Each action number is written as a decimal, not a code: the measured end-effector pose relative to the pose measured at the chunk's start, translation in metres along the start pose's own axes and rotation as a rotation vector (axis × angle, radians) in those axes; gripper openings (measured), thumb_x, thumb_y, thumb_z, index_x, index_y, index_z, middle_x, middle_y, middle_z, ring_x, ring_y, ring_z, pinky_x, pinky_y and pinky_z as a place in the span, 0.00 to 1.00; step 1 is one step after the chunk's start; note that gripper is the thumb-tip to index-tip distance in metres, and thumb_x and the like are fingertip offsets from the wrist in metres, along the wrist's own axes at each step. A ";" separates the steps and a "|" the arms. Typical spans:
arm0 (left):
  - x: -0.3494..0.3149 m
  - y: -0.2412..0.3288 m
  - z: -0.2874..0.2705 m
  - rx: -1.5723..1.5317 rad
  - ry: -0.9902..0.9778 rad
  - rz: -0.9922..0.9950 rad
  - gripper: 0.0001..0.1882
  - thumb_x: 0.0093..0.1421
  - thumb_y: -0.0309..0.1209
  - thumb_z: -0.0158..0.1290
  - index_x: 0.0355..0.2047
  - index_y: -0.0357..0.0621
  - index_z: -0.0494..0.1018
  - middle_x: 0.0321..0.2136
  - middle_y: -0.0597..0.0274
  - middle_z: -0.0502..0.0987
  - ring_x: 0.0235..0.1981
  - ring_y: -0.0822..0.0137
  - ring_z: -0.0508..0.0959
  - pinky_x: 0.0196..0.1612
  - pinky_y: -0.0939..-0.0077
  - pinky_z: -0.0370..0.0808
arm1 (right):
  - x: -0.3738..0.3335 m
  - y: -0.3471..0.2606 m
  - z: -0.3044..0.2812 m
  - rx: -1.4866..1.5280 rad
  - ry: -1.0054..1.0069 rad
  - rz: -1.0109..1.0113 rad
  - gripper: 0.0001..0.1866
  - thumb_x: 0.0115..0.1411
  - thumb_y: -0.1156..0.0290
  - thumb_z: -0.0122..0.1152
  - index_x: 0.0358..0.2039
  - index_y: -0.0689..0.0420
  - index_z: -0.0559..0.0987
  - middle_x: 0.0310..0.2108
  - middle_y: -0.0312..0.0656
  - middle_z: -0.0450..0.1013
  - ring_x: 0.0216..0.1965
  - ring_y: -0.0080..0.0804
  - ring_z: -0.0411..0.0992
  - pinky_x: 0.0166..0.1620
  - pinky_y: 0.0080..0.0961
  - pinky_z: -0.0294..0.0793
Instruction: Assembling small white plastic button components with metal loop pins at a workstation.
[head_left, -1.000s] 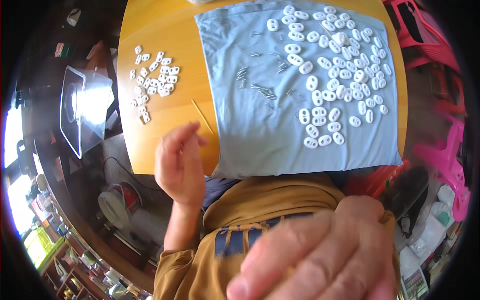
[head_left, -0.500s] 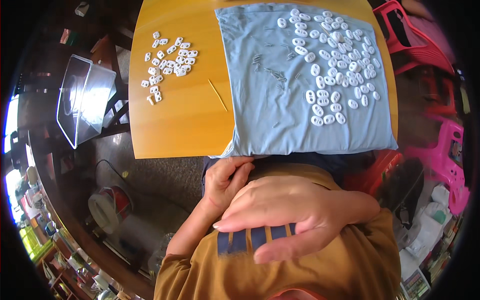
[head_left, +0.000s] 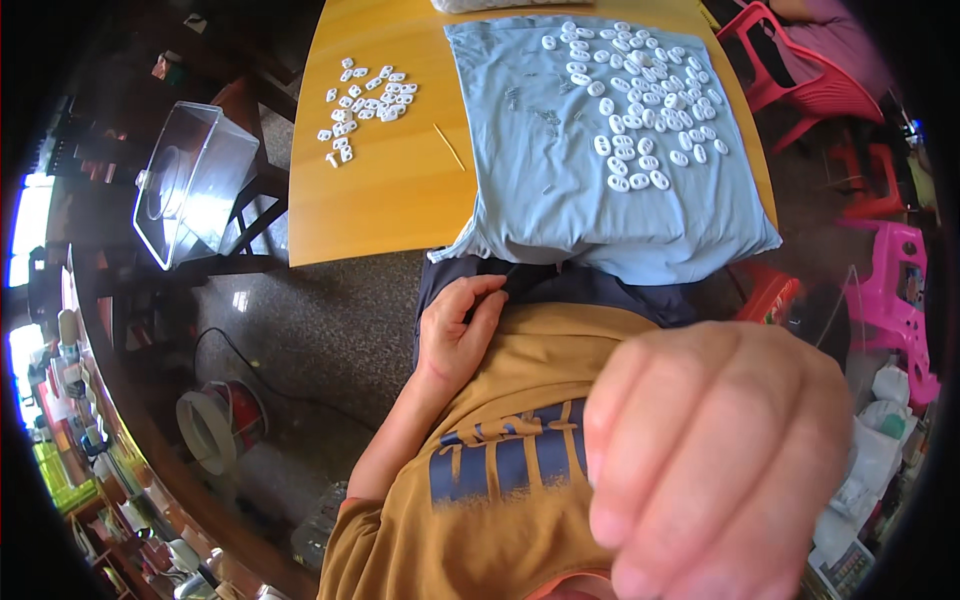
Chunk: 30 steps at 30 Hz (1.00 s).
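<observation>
My left hand rests at my lap, just below the table's near edge. Its fingers are curled in toward the thumb; whatever they may hold is hidden. Large and close, my right hand is raised at the lower right, its back showing. Those fingers are bent and pressed together, with the thumb and palm out of sight. Farther off, many white oval two-holed pieces lie on a light blue cloth. Small metal pins are scattered left of them. Smaller white two-holed pieces sit on the bare wood.
The wooden table carries a thin yellow stick beside the cloth and a white plastic bundle at its far edge. A clear plastic bin stands left. A red chair and a pink stool are at the right.
My right hand has gone from flat over my front to raised and bent at the lower right. The view has shifted, with the table higher in it. My left hand stays at my lap.
</observation>
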<state>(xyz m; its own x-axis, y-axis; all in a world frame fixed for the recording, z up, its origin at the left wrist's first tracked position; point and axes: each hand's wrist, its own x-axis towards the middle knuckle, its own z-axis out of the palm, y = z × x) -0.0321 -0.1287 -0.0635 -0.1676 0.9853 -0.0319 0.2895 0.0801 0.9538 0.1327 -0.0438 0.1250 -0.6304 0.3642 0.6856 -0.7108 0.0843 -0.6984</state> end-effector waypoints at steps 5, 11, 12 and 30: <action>-0.008 0.001 -0.003 0.015 -0.008 0.058 0.07 0.53 0.23 0.53 0.34 0.37 0.73 0.22 0.59 0.73 0.24 0.69 0.73 0.28 0.79 0.69 | 0.016 -0.007 0.019 -0.038 -0.220 -0.030 0.12 0.55 0.67 0.59 0.30 0.66 0.77 0.30 0.46 0.71 0.28 0.29 0.68 0.28 0.19 0.68; -0.015 -0.020 0.000 -0.363 -0.019 -0.099 0.11 0.57 0.26 0.50 0.39 0.35 0.72 0.27 0.64 0.76 0.25 0.79 0.72 0.30 0.87 0.70 | -0.021 -0.005 0.051 -0.172 -0.013 0.000 0.07 0.52 0.73 0.60 0.28 0.64 0.77 0.24 0.46 0.74 0.25 0.35 0.71 0.28 0.26 0.68; -0.017 -0.019 -0.002 -0.346 -0.009 -0.092 0.11 0.57 0.26 0.49 0.40 0.35 0.72 0.27 0.64 0.76 0.24 0.79 0.72 0.30 0.87 0.70 | -0.026 -0.003 0.053 -0.277 0.107 0.035 0.06 0.52 0.75 0.58 0.28 0.66 0.76 0.24 0.46 0.73 0.24 0.34 0.70 0.28 0.25 0.67; 0.000 -0.014 -0.020 -0.989 0.216 -0.257 0.16 0.61 0.36 0.48 0.44 0.40 0.62 0.30 0.60 0.74 0.18 0.73 0.71 0.23 0.81 0.69 | -0.183 0.009 -0.105 -0.872 1.959 -0.021 0.30 0.56 0.63 0.51 0.55 0.63 0.57 0.56 0.49 0.47 0.54 0.38 0.56 0.57 0.33 0.54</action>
<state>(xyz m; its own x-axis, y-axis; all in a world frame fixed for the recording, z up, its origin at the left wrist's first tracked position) -0.0551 -0.1330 -0.0705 -0.3078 0.9003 -0.3077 -0.6633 0.0288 0.7478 0.2738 -0.0124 -0.0282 0.8319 0.5525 0.0523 -0.0624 0.1867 -0.9804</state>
